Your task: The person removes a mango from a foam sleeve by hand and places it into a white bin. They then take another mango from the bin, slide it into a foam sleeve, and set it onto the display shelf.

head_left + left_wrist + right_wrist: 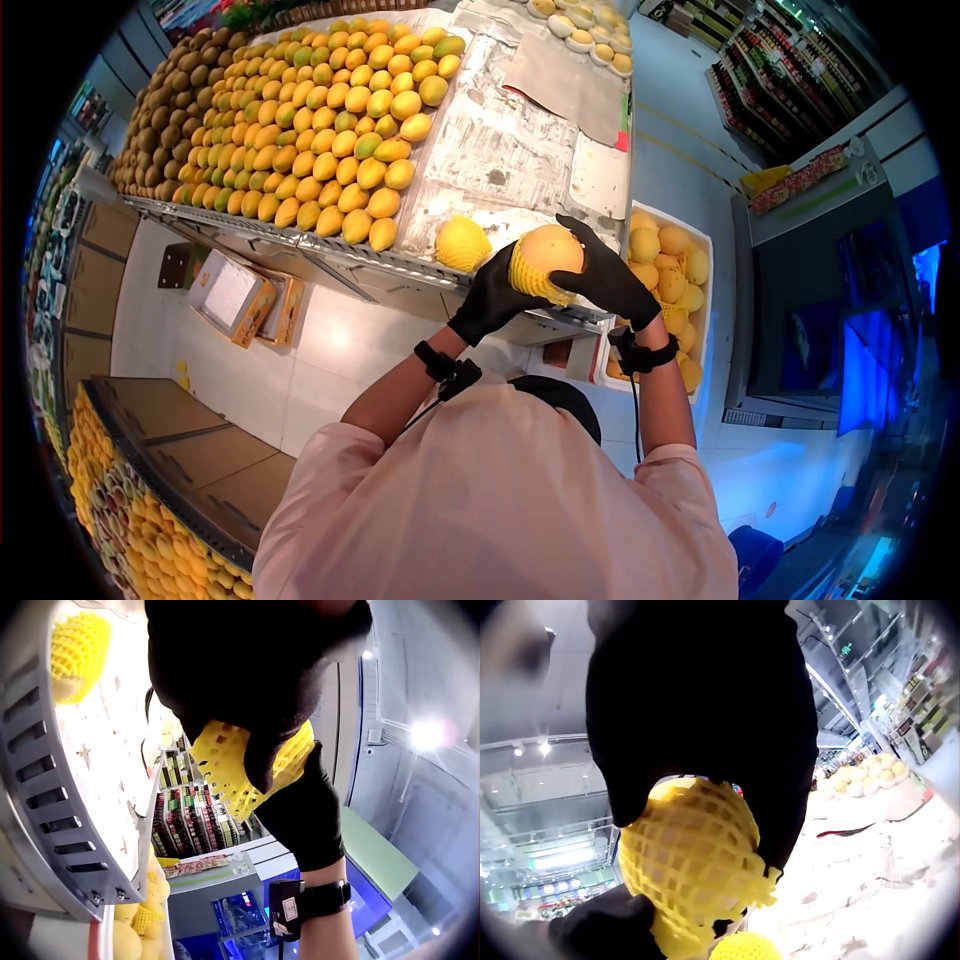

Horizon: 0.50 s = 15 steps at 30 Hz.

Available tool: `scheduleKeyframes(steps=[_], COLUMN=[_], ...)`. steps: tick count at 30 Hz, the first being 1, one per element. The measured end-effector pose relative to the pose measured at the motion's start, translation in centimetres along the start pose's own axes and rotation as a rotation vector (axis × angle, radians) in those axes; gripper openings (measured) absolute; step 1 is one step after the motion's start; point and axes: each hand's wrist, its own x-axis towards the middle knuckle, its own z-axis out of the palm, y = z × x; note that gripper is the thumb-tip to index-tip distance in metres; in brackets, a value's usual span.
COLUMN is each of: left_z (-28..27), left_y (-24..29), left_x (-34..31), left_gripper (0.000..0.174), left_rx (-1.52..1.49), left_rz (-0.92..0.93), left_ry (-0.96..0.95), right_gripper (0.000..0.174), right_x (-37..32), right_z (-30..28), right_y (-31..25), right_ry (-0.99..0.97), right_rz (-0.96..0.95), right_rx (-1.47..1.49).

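Note:
Between both hands, over the stand's front edge, is a round yellow fruit (552, 248) partly inside a yellow foam net sleeve (527, 275). My left hand (492, 300), in a black glove, grips it from the left and below, its thumb over the netting in the left wrist view. My right hand (607, 270), also gloved, curls round the fruit from the right, and its fingers straddle the top in the right wrist view. The fruit's top is bare; the mesh covers its lower part. A second netted fruit (462, 244) sits on the stand, just left of the hands.
Rows of mangoes (330, 130) fill the stand's left side, with brown round fruit (180, 110) beyond. Worn paper (490, 130) covers the surface ahead. A white crate (708, 300) of yellow fruit stands at right. Open cartons (235, 300) lie on the floor at left.

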Motion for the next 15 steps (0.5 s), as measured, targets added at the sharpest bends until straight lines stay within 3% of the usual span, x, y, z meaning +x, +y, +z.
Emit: scheduleKeyframes(steps=[7,10,12,15], left_z=[-1.2,-1.3,-0.9,-0.4], left_y=[-0.1,-0.8,-1.0,-0.7], left_x=[-0.4,-0.3,-0.1,0.3], left_gripper=[0.068,0.066,0.064,0.059], left_rx=[0.107,0.076,0.067,0.061], left_rz=[-0.102,-0.096,0.016,0.104], left_ry=[-0.132,-0.148,-0.084,-0.001], right_gripper=[0.068,0.065,0.062,0.06], right_x=[-0.2,-0.7,-0.7,-0.6], right_z=[0.2,0.7,1.4,1.5], right_y=[3.4,4.6,5.5,5.7], right_ry=[-0.034,0.036,0.112,0.235], right_rz=[-0.008,0.012,0.013,-0.056], right_rx=[0.25,0.362,0.475,0.165])
